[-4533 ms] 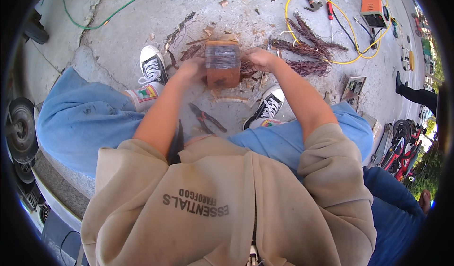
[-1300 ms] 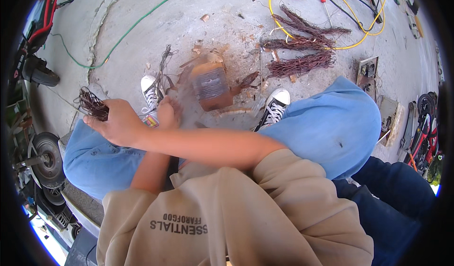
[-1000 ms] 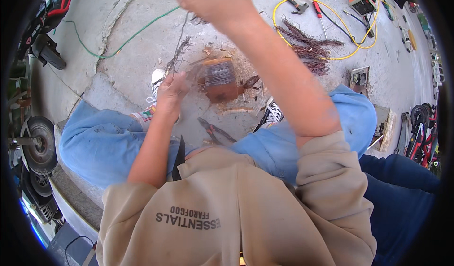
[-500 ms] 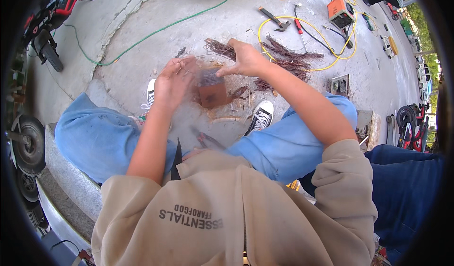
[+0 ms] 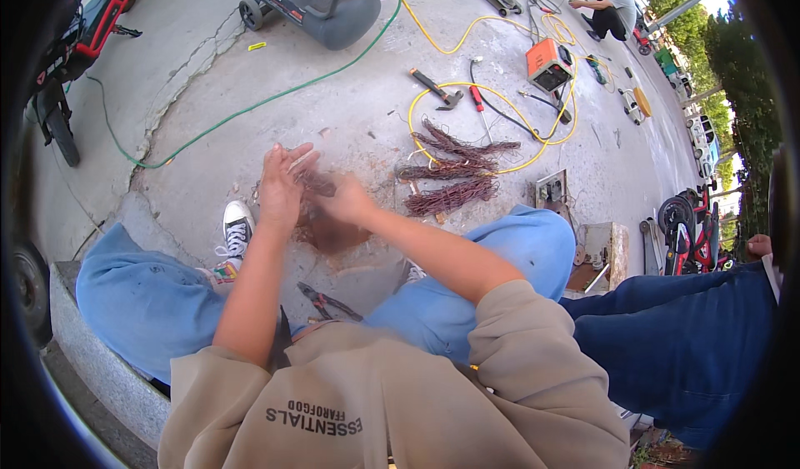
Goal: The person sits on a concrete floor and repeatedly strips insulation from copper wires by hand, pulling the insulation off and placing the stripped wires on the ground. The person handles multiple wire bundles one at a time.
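Right hand (image 5: 346, 197) closed on wire (image 5: 318, 183); left hand (image 5: 282, 187) beside it, fingers partly spread — grip too blurred to tell. Block (image 5: 337, 237) on floor (image 5: 350, 123) beneath, half hidden. Bundles (image 5: 451, 197) already gathered at right; wire apart from them — what remains on block, cannot tell.

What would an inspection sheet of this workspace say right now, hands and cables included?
Surface: concrete floor, cracked at left.
Job's things: dark wire bundle, blurred; brown block below it, mostly hidden.
Clutter: hammer, red-handled screwdriver and reddish wire bundles to the right; pliers between the legs.
Hands: right hand on the wire bundle; left hand beside it, grip unclear.
Cables: green hose across the left; yellow line looped by the reddish wire bundles.
Surroundings: grey compressor and orange machine ahead; squatting person far right; another person's blue-trousered leg close by.
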`<action>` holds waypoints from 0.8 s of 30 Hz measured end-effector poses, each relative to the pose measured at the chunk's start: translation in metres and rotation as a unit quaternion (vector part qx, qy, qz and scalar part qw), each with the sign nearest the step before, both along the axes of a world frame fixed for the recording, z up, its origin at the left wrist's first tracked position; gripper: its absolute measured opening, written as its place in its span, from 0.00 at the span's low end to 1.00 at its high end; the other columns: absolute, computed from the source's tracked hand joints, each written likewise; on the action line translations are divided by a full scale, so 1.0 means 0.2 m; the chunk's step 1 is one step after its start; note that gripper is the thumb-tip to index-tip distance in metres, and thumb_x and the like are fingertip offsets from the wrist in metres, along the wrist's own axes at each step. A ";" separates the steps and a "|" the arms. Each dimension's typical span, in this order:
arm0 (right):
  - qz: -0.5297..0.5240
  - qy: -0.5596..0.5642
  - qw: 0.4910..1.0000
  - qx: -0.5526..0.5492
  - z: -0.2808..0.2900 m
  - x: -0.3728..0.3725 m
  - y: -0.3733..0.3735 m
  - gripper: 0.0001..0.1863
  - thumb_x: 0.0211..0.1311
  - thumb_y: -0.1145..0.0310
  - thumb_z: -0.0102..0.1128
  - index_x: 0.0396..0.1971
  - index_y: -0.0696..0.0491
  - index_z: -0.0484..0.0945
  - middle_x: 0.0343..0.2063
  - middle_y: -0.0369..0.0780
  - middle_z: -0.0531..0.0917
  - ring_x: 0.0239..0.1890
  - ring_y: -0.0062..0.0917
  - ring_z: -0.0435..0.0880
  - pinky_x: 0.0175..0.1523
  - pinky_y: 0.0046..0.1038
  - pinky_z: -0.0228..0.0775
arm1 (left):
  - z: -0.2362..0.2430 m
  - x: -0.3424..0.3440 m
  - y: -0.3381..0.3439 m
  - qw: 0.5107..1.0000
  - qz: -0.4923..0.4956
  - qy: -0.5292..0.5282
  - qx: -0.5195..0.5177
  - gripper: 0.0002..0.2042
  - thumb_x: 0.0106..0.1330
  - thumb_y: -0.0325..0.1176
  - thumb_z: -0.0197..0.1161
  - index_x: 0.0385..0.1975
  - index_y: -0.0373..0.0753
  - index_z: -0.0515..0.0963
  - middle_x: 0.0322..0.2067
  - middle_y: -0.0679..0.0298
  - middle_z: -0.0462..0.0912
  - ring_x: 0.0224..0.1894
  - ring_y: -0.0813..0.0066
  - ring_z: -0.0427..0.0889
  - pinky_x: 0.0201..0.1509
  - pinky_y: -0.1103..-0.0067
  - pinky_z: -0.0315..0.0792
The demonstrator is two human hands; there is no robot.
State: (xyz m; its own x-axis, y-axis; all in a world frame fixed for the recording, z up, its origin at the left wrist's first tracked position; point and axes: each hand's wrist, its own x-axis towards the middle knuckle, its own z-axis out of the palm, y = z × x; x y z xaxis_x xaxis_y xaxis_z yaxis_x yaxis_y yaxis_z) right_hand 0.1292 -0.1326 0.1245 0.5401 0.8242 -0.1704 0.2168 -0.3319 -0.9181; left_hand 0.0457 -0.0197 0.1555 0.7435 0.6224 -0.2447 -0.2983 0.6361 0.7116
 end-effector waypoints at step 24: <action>0.205 -0.182 0.959 -0.074 -0.18 0.01 -0.05 0.19 0.50 0.63 0.63 0.36 0.62 0.78 0.34 0.56 0.82 0.39 0.49 0.82 0.47 0.41 0.74 | -0.13 0.00 0.02 0.735 -0.016 0.355 0.577 0.20 0.72 0.46 0.49 0.33 0.34 0.78 0.24 0.55 0.77 0.30 0.54 0.78 0.37 0.65 0.72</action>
